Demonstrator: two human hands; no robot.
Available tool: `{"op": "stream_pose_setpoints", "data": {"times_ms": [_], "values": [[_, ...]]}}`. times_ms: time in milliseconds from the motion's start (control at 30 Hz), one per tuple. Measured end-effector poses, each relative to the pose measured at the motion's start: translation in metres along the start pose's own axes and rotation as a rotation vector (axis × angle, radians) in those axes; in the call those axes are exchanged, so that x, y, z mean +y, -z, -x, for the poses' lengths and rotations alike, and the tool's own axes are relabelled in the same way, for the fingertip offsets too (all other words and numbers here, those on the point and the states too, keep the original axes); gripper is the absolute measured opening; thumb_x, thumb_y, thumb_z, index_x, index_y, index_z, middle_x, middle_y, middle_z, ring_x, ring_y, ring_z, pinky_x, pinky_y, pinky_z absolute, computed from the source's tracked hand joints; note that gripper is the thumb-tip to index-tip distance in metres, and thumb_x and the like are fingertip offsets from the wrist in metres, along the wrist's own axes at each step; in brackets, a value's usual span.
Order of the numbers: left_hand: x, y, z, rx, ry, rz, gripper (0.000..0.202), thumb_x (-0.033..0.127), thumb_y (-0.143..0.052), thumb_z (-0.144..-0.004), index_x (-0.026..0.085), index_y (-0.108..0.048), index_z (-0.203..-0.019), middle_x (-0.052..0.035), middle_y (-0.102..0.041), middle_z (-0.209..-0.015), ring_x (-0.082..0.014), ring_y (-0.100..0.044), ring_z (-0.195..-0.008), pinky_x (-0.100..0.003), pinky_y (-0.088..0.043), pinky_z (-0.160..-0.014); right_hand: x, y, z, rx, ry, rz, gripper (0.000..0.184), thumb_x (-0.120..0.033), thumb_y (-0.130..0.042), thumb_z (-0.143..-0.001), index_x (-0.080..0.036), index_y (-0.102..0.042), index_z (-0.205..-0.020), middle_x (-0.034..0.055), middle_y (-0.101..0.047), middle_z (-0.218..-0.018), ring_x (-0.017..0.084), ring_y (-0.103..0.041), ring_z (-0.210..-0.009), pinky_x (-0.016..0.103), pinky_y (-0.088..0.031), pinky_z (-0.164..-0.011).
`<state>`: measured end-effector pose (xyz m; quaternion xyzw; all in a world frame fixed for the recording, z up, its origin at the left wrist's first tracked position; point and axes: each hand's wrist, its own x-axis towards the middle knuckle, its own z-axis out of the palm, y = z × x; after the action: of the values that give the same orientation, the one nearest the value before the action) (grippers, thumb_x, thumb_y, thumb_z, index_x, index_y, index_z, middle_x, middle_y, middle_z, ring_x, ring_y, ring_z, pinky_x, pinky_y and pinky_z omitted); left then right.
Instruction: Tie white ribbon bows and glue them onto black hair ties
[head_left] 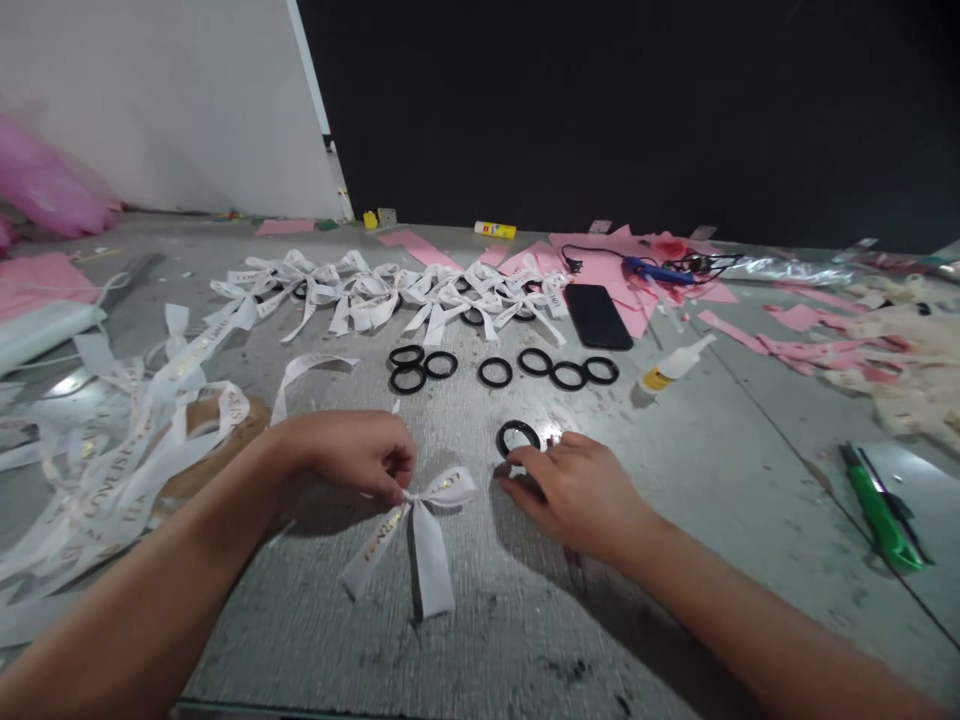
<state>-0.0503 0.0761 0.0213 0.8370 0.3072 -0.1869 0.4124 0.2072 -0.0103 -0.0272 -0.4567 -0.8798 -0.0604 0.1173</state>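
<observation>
One white ribbon bow point(433, 560) is pinched by the left hand point(360, 450). Right fingers point(535, 460) meet a black ring point(517, 425), grip unclear.

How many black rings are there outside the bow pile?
8: one ring at the right hand, three clustered rings beyond the left hand, a lone ring right of those, three more rings left of the bottle. The bow pile partly hides others.
</observation>
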Motion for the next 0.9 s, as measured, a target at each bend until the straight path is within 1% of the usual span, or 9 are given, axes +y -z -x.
{"op": "stream_pose_setpoints", "data": {"times_ms": [100,200,267,500,600,667,733,833,900], "values": [[0.0,0.004,0.001,-0.01,-0.09,0.119,0.016,0.032,-0.067,-0.076,0.016,-0.071,-0.075,0.0033,-0.049,-0.055,-0.0103,-0.043,-0.053,-0.02,-0.031,-0.049,-0.002,-0.005,0.001,0.028,-0.02,0.011,0.022,-0.03,-0.05,-0.091,-0.018,-0.067,-0.085,0.0061,-0.066,-0.055,0.02,-0.058,-0.05,0.035,-0.037,-0.062],[0.001,0.005,0.002,-0.012,-0.135,0.227,0.018,0.033,-0.067,-0.076,0.015,-0.069,-0.077,0.0049,-0.042,-0.053,-0.0091,-0.036,-0.05,-0.02,-0.029,-0.047,0.005,-0.004,0.002,0.104,-0.102,0.051,0.023,-0.033,-0.051,-0.091,-0.016,-0.067,-0.089,0.0062,-0.067,-0.054,0.021,-0.058,-0.048,0.035,-0.034,-0.059],[0.001,0.005,0.001,-0.007,-0.132,0.278,0.021,0.035,-0.066,-0.078,0.014,-0.067,-0.077,0.0054,-0.039,-0.052,-0.0087,-0.034,-0.049,-0.02,-0.028,-0.046,0.007,-0.004,0.002,0.083,-0.122,0.092,0.025,-0.034,-0.053,-0.091,-0.015,-0.067,-0.086,0.0063,-0.066,-0.053,0.021,-0.058,-0.047,0.035,-0.033,-0.057],[0.0,0.001,-0.004,0.102,-0.198,0.353,0.029,0.042,-0.066,-0.079,0.012,-0.066,-0.078,0.0051,-0.04,-0.051,-0.0074,-0.033,-0.047,-0.019,-0.024,-0.043,-0.02,-0.001,0.001,-0.11,0.002,-0.08,0.019,-0.023,-0.049,-0.092,-0.017,-0.065,-0.083,0.0026,-0.067,-0.058,0.017,-0.058,-0.051,0.034,-0.034,-0.064],[0.002,-0.003,-0.008,0.161,-0.213,0.37,0.027,0.039,-0.066,-0.079,0.013,-0.066,-0.078,0.0053,-0.042,-0.052,-0.0068,-0.033,-0.047,-0.018,-0.025,-0.044,-0.029,0.002,0.003,-0.167,0.112,-0.208,0.014,-0.017,-0.052,-0.084,-0.017,-0.06,-0.072,0.0017,-0.065,-0.058,0.015,-0.054,-0.049,0.033,-0.032,-0.059],[0.004,-0.005,-0.011,0.189,-0.219,0.363,0.025,0.038,-0.065,-0.08,0.013,-0.066,-0.078,0.0057,-0.042,-0.051,-0.0066,-0.034,-0.047,-0.018,-0.026,-0.044,-0.026,0.006,0.004,-0.144,0.111,-0.296,0.01,-0.017,-0.054,-0.079,-0.017,-0.059,-0.071,0.0015,-0.064,-0.059,0.015,-0.052,-0.049,0.032,-0.032,-0.057],[0.006,-0.008,-0.016,0.223,-0.218,0.327,0.024,0.036,-0.064,-0.079,0.012,-0.066,-0.078,0.0061,-0.041,-0.052,-0.0065,-0.034,-0.047,-0.018,-0.026,-0.045,-0.017,0.009,0.003,-0.049,-0.039,-0.396,0.01,-0.02,-0.052,-0.082,-0.018,-0.061,-0.077,0.0,-0.062,-0.059,0.014,-0.052,-0.05,0.031,-0.033,-0.056],[0.008,-0.011,-0.023,0.271,-0.202,0.242,0.022,0.034,-0.064,-0.078,0.012,-0.068,-0.079,0.0056,-0.042,-0.054,-0.0069,-0.036,-0.049,-0.018,-0.028,-0.047,-0.002,0.01,0.001,0.101,-0.372,-0.551,0.017,-0.028,-0.049,-0.091,-0.019,-0.062,-0.086,-0.0039,-0.052,-0.051,0.012,-0.047,-0.045,0.027,-0.034,-0.05],[0.009,-0.013,-0.027,0.293,-0.188,0.203,0.021,0.032,-0.062,-0.078,0.012,-0.068,-0.08,0.0049,-0.044,-0.054,-0.0074,-0.038,-0.05,-0.019,-0.029,-0.049,0.003,0.007,-0.001,0.158,-0.43,-0.633,0.02,-0.033,-0.051,-0.092,-0.018,-0.062,-0.098,-0.0016,-0.056,-0.061,0.013,-0.051,-0.052,0.027,-0.039,-0.051]]}}
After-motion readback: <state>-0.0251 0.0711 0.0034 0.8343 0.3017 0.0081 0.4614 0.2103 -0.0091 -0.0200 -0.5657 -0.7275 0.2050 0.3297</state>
